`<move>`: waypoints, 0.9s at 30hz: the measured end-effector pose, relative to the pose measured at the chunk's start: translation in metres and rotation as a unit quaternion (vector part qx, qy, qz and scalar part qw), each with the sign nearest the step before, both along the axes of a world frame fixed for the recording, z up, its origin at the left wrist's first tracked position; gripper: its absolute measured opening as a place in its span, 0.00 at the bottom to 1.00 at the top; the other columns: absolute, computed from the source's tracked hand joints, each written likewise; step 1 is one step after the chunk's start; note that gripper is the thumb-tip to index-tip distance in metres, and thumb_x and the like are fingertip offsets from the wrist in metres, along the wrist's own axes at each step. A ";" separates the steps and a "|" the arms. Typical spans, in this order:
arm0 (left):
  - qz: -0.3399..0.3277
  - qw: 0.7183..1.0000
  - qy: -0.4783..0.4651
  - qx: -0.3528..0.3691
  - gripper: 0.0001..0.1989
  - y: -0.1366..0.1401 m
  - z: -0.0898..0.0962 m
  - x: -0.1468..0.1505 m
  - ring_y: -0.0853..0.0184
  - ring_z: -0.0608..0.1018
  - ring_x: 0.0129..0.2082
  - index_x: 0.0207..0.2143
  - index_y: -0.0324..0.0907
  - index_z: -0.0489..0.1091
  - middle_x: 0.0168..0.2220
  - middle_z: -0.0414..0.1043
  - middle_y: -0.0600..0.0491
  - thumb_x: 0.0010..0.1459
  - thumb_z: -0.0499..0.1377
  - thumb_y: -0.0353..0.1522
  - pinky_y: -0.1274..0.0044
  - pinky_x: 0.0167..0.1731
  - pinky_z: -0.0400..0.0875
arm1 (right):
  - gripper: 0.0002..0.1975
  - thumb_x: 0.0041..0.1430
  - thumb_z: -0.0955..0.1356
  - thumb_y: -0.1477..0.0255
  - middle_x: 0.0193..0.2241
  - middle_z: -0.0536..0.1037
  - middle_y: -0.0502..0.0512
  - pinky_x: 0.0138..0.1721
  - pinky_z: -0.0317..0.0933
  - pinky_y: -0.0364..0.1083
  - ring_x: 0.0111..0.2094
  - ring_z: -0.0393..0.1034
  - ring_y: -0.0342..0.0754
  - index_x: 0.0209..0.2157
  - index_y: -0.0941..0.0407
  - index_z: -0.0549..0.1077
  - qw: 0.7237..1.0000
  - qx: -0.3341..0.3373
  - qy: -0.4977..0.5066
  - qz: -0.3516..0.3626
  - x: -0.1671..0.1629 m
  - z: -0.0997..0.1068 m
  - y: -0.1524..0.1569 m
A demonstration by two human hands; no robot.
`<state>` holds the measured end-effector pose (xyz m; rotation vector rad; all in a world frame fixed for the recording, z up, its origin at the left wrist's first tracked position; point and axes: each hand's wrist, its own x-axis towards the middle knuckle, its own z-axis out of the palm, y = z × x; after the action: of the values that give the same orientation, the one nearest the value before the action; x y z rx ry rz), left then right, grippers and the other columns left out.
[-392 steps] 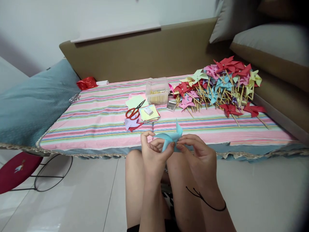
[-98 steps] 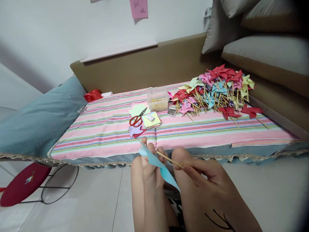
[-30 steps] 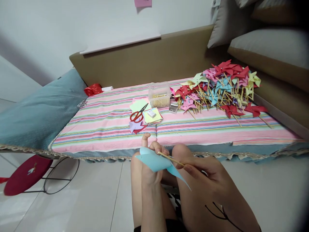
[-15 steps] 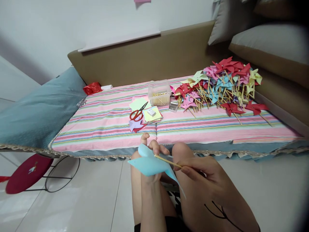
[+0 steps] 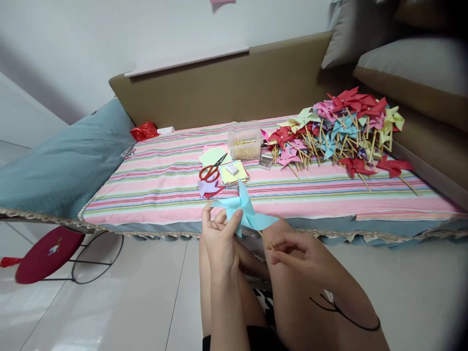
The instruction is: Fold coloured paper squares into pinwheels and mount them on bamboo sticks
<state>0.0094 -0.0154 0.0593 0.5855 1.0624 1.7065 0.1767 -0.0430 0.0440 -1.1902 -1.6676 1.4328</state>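
Light-blue paper pinwheel (image 5: 246, 212): held face up above the near edge of the striped seat cover (image 5: 164, 170), over the person's knees. The left hand (image 5: 221, 239) has its thumb pressed on the paper near the centre and its other fingers curled behind and along the left blade, gripping it. The right hand (image 5: 298, 251) pinches a wooden stick (image 5: 269, 243) between closed thumb and forefinger; the stick runs up behind the pinwheel, and the join is hidden.

Containers: a clear plastic box (image 5: 239, 129) stands at the far middle of the cover and holds a bundle of wooden sticks (image 5: 244, 150). Just right and nearer, a small case (image 5: 265, 162) appears open; its contents are too small to identify. A small white box (image 5: 232, 169) lies on the stack of coloured paper (image 5: 237, 179), contents hidden. At far left, a red plastic bag (image 5: 144, 131) lies crumpled, its contents not visible.

Other items: red-handled scissors (image 5: 211, 171) left of the stack, purple paper (image 5: 208, 188) on their near side, and a pile of finished pinwheels (image 5: 341, 129) at far right.
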 end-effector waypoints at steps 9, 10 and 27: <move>0.005 0.998 0.028 -0.047 0.22 0.003 -0.005 0.000 0.68 0.79 0.36 0.46 0.44 0.63 0.42 0.77 0.48 0.50 0.66 0.39 0.77 0.35 0.69 | 0.16 0.54 0.70 0.58 0.26 0.80 0.56 0.30 0.67 0.46 0.24 0.71 0.45 0.33 0.58 0.78 0.988 -0.069 0.099 -0.093 -0.010 -0.029 0.008; 0.000 0.998 0.032 -0.050 0.22 0.003 -0.006 -0.001 0.68 0.78 0.36 0.45 0.44 0.64 0.42 0.77 0.48 0.50 0.66 0.39 0.77 0.35 0.70 | 0.17 0.54 0.70 0.58 0.26 0.80 0.56 0.30 0.67 0.46 0.23 0.70 0.45 0.34 0.58 0.78 0.987 -0.070 0.097 -0.104 -0.010 -0.030 0.009; -0.138 0.987 0.024 -0.073 0.26 0.010 -0.016 0.010 0.71 0.77 0.26 0.43 0.40 0.63 0.29 0.74 0.57 0.43 0.70 0.33 0.78 0.31 0.74 | 0.15 0.52 0.71 0.59 0.24 0.79 0.54 0.30 0.64 0.45 0.25 0.69 0.45 0.34 0.56 0.79 0.984 -0.082 0.112 -0.108 -0.009 -0.040 0.015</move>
<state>0.0190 -0.0057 0.0431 0.6506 1.0758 1.3680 0.1672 -0.0278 0.0041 -1.2084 -1.2482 1.5259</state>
